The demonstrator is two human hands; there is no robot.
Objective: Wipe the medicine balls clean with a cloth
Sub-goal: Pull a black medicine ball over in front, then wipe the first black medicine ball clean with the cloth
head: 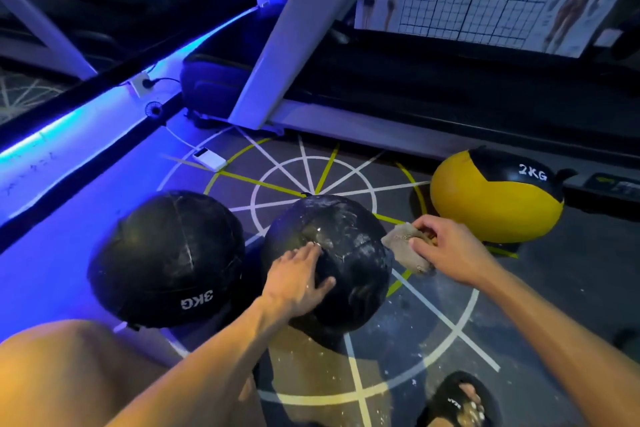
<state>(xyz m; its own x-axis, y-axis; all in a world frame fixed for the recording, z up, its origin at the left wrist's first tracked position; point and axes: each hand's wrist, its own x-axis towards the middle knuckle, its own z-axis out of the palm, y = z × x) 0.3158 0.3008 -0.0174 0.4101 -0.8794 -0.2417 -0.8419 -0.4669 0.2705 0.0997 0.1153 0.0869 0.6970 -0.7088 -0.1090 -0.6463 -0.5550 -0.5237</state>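
— Where are we? Our left hand (300,279) lies flat, fingers straight, on the middle black medicine ball (332,260) on the floor, steadying it. Its top looks streaked white.

— And our right hand (446,250) has the tan cloth (403,246) bunched in curled fingers, just beside the ball's right flank. We judge the wiping of this ball under way.

— Next, cloth onto those streaks, left hand bracing. The 3KG ball (166,260) and yellow 2KG ball (495,198) wait either side.

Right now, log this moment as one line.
left hand flat on middle black ball | right hand grips cloth beside ball | wiping pending
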